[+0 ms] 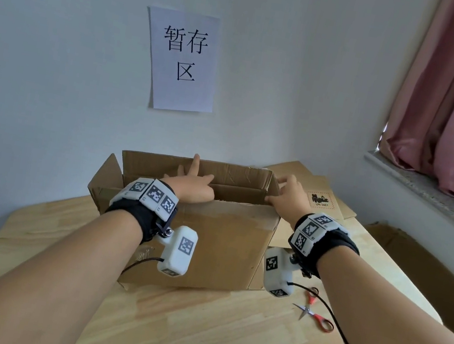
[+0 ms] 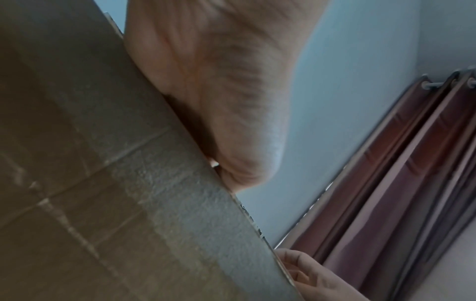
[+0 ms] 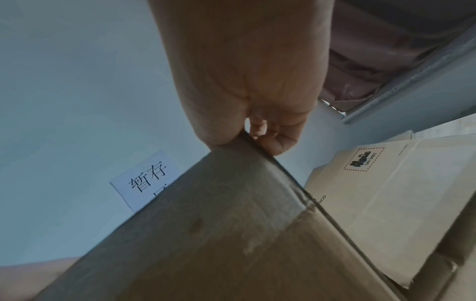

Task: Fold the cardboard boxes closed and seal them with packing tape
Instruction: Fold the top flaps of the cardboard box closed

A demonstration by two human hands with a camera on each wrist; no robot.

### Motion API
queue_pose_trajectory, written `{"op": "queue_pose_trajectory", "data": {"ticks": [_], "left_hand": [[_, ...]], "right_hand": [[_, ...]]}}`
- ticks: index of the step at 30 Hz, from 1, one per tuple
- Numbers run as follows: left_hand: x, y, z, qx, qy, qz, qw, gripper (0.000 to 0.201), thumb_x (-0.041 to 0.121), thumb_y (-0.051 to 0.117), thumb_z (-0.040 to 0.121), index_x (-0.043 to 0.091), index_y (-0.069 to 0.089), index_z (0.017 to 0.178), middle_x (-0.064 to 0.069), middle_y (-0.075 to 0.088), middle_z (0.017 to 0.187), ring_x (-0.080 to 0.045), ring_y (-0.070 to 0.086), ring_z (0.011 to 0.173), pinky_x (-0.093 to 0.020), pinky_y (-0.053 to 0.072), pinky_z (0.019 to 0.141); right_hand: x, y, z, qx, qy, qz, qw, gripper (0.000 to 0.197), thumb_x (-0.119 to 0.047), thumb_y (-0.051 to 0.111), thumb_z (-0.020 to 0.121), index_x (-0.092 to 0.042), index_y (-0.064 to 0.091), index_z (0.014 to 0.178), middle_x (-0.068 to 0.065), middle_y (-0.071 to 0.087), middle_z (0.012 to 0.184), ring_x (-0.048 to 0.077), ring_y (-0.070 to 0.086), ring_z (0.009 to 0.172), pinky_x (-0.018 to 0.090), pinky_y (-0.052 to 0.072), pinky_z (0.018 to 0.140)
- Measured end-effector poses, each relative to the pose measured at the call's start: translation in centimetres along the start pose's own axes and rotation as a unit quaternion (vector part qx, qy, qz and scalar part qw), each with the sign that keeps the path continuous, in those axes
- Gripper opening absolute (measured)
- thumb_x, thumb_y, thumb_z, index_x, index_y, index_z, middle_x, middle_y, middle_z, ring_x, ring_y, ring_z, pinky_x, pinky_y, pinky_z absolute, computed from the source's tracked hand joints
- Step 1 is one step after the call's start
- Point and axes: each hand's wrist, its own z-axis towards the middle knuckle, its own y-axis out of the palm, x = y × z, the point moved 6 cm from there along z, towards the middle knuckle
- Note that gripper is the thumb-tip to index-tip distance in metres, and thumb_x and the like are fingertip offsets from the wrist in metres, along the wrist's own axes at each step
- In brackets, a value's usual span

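A brown cardboard box (image 1: 224,239) stands on the wooden table (image 1: 194,330) with its flaps up. My left hand (image 1: 191,184) reaches over the near flap, palm on its top edge (image 2: 103,163), fingers straight and spread, one fingertip up against the far flap (image 1: 220,170). My right hand (image 1: 288,196) is at the box's right near corner. In the right wrist view its thumb and curled fingers (image 3: 273,144) pinch the cardboard edge (image 3: 219,234) there.
Red-handled scissors (image 1: 314,310) lie on the table right of the box. Flattened cardboard (image 1: 319,198) with a printed mark lies behind my right hand. Another open box (image 1: 414,261) stands off the table's right edge. A paper sign (image 1: 182,60) hangs on the wall.
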Motion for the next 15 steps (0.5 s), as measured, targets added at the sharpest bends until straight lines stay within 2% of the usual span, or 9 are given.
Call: {"op": "queue_pose_trajectory", "data": {"ticks": [3, 6, 9, 13, 15], "left_hand": [[-0.8, 0.1, 0.1, 0.002, -0.014, -0.014, 1.000, 0.072, 0.019, 0.043, 0.089, 0.037, 0.009, 0.151, 0.003, -0.038, 0.150, -0.034, -0.020, 0.143, -0.061, 0.001, 0.114], [-2.1, 0.2, 0.1, 0.009, -0.028, -0.031, 0.999, 0.075, 0.024, 0.046, 0.088, 0.035, 0.008, 0.151, 0.006, -0.040, 0.149, -0.034, -0.019, 0.143, -0.059, 0.005, 0.114], [-4.3, 0.7, 0.0, 0.021, -0.041, -0.067, 0.997, 0.075, 0.023, 0.050, 0.089, 0.034, 0.009, 0.152, 0.005, -0.040, 0.149, -0.033, -0.020, 0.143, -0.056, 0.004, 0.116], [-6.0, 1.3, -0.1, 0.029, -0.029, -0.096, 0.995, 0.077, 0.025, 0.053, 0.088, 0.041, 0.010, 0.150, 0.007, -0.039, 0.149, -0.031, -0.020, 0.144, -0.058, 0.006, 0.115], [-5.9, 1.3, -0.3, 0.028, -0.026, -0.103, 0.994, 0.078, 0.024, 0.054, 0.088, 0.042, 0.010, 0.149, 0.007, -0.039, 0.149, -0.030, -0.020, 0.144, -0.057, 0.007, 0.116]], "right_hand": [[-0.5, 0.5, 0.0, -0.005, -0.024, -0.014, 1.000, 0.037, -0.010, 0.065, 0.083, -0.012, 0.048, 0.116, 0.004, 0.049, 0.101, 0.019, 0.047, 0.086, 0.029, 0.037, 0.069], [-1.5, 1.5, 0.1, -0.027, -0.051, -0.013, 0.998, 0.031, -0.013, 0.066, 0.083, -0.014, 0.050, 0.110, 0.004, 0.054, 0.095, 0.020, 0.052, 0.084, 0.031, 0.045, 0.069], [-2.6, 2.8, -0.3, -0.064, -0.079, -0.008, 0.995, 0.031, -0.032, 0.064, 0.086, -0.019, 0.050, 0.110, 0.000, 0.057, 0.088, 0.016, 0.054, 0.080, 0.027, 0.043, 0.063], [-2.9, 4.2, 0.2, -0.083, -0.071, 0.007, 0.994, 0.039, -0.046, 0.060, 0.086, -0.021, 0.050, 0.114, 0.002, 0.061, 0.091, 0.017, 0.057, 0.084, 0.028, 0.044, 0.071], [-2.7, 4.4, 0.5, -0.080, -0.063, 0.013, 0.995, 0.043, -0.050, 0.059, 0.085, -0.018, 0.053, 0.114, -0.001, 0.059, 0.087, 0.016, 0.057, 0.084, 0.029, 0.044, 0.072]]}}
